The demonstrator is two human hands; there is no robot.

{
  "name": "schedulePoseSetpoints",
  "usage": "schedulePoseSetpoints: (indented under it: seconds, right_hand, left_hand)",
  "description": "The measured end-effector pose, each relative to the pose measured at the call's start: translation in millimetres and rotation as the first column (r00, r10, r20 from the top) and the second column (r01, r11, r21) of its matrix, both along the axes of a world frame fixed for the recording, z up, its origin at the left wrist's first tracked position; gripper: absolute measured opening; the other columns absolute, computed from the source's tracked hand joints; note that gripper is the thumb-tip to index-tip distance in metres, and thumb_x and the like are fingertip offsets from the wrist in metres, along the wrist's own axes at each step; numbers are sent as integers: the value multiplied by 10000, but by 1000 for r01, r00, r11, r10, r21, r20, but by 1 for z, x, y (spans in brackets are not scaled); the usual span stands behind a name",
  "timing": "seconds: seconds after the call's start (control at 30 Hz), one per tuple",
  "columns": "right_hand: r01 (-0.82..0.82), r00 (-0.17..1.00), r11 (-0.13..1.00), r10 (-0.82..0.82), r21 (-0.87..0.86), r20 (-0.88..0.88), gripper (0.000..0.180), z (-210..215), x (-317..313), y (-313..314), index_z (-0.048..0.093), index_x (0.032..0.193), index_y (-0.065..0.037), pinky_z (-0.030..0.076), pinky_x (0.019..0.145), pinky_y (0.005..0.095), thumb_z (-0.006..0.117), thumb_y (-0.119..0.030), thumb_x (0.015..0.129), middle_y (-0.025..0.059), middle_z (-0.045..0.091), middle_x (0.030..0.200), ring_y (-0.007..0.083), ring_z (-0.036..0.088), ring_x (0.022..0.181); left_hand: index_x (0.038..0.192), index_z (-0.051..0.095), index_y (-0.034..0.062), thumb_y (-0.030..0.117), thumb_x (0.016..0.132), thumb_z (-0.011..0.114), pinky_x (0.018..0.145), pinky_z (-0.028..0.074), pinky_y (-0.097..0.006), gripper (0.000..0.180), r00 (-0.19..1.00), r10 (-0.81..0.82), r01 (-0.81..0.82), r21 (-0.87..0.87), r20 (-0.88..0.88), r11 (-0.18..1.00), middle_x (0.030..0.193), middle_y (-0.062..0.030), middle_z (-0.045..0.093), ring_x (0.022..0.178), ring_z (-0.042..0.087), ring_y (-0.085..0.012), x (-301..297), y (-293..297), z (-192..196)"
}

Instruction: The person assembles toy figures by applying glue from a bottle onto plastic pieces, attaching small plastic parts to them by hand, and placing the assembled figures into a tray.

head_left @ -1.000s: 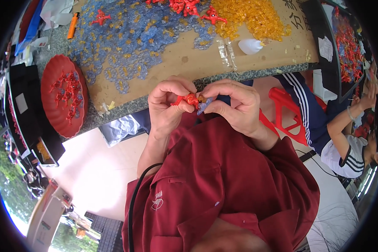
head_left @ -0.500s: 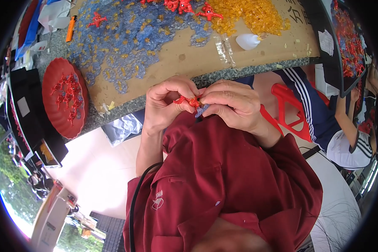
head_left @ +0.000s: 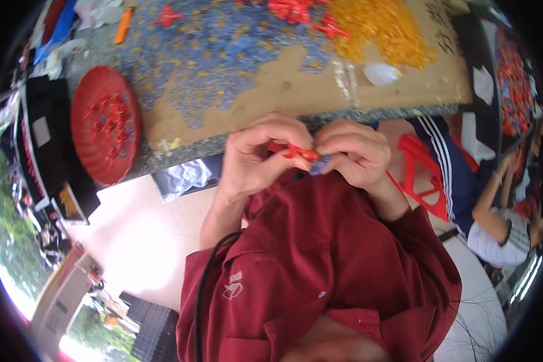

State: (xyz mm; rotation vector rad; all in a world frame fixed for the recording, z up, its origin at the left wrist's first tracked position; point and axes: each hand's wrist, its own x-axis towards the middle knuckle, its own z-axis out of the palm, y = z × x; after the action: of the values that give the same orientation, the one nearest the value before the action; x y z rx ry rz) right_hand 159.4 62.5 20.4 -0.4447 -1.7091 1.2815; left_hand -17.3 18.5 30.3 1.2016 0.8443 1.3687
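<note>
Just off the table's near edge, my left hand [head_left: 262,154] pinches a small red plastic figure [head_left: 297,153] between thumb and fingers. My right hand [head_left: 357,152] is closed at the figure's other end, with its thumb and fingertips on a small translucent blue piece [head_left: 321,165]. A bit of orange shows where the red and blue meet. Fingers cover much of the figure, so I cannot tell how far the parts are joined. Both hands are close together in front of my dark red shirt.
On the table lie many translucent blue pieces [head_left: 223,54], a yellow heap [head_left: 377,33] and red figures [head_left: 292,9]. A red scalloped plate [head_left: 96,78] holds red parts. A white bottle [head_left: 380,74], an orange-handled tool [head_left: 123,25], a red stool [head_left: 411,160] and another person [head_left: 495,235] are around.
My head view has shifted and turned slightly, so the table and hands sit farther right in the picture. Both hands still grip the red figure and blue piece.
</note>
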Motion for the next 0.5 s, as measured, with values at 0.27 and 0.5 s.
schedulePoseSetpoints:
  seconds: [0.27,0.5]
  right_hand:
    - [217,973,949,-190,-229,131,189,2,11,-2,609,890,43,479,705,272,659,27,709,141,607,894,198,599,781]
    - [353,917,900,-280,-255,282,103,-1,29,-7,604,874,53,470,668,232,596,43,772,129,600,859,169,590,750]
  left_hand:
    - [908,621,-3,-32,631,719,656,458,-226,295,648,576,-608,117,-498,785,812,-64,644,729,588,-103,-84,3,49]
    - [884,657,58,253,695,708,630,462,-280,276,-235,423,-746,441,-875,499,705,-78,644,680,624,-177,-252,49,49]
